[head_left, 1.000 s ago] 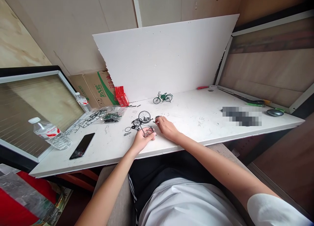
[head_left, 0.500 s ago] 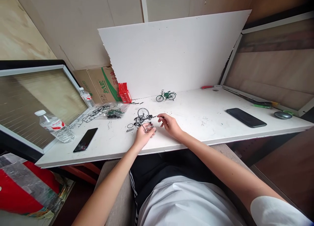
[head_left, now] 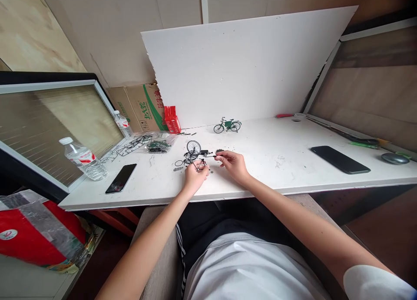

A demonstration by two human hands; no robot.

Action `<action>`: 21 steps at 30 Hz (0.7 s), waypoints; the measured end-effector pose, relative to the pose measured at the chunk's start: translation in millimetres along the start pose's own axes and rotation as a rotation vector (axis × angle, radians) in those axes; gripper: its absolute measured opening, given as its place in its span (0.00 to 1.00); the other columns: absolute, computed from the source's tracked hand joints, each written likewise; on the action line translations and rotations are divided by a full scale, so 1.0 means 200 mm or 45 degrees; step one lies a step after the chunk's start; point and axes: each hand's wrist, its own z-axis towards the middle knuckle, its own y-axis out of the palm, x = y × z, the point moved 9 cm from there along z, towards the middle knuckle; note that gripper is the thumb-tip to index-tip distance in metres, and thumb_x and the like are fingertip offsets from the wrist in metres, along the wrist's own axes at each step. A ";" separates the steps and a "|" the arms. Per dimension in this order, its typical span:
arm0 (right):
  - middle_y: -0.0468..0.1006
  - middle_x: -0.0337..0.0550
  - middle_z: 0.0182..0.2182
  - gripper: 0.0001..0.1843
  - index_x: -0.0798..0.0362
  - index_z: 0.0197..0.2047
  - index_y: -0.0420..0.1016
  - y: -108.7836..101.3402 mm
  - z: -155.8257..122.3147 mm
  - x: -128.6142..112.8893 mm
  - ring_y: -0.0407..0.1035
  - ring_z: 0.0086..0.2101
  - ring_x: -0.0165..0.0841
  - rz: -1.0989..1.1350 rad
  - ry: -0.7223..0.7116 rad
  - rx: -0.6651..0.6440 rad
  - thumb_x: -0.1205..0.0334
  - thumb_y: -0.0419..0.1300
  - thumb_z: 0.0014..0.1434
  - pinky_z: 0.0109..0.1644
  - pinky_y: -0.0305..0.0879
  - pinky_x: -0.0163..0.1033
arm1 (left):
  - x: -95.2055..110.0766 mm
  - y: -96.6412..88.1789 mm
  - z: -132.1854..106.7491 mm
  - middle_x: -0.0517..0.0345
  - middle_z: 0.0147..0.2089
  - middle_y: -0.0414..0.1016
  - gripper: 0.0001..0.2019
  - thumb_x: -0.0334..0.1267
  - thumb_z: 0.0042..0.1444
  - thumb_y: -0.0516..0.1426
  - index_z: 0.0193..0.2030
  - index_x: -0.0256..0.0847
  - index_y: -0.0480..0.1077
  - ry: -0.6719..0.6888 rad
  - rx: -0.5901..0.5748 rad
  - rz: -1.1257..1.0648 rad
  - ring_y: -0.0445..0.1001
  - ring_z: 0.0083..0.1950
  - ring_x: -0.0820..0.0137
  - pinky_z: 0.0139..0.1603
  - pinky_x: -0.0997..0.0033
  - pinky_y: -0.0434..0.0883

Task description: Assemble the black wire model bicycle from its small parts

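My left hand (head_left: pixel 194 177) is closed on the black frame of a small model bicycle (head_left: pixel 197 163) on the white table (head_left: pixel 260 178). One spoked wheel (head_left: pixel 193 147) stands up just behind it. My right hand (head_left: pixel 232 164) pinches a small black part (head_left: pixel 219 151) just to the right of the frame. A loose black ring (head_left: pixel 178 163) and a small spring-like piece (head_left: pixel 177 169) lie to the left of the left hand.
A finished green model bicycle (head_left: pixel 227 125) stands at the back before a white board (head_left: pixel 247 65). Parts sprues in a bag (head_left: pixel 143 144), two water bottles (head_left: pixel 85 160), a phone (head_left: pixel 121 178), a red box (head_left: pixel 172 118) and a carton (head_left: pixel 140 108) are on the left. Another phone (head_left: pixel 339 159) lies on the right.
The view has shifted, so everything sits a little more to the right. My right hand has lifted slightly and holds the small black part by the frame; my left hand stays on the frame.
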 end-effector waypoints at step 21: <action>0.88 0.47 0.37 0.14 0.50 0.44 0.86 0.03 -0.03 -0.08 0.83 0.36 0.41 -0.236 -0.150 0.005 0.51 0.63 0.68 0.38 0.77 0.41 | 0.00 -0.01 0.00 0.52 0.38 0.82 0.13 0.38 0.56 0.67 0.45 0.37 0.75 0.028 -0.001 0.033 0.82 0.31 0.68 0.27 0.74 0.77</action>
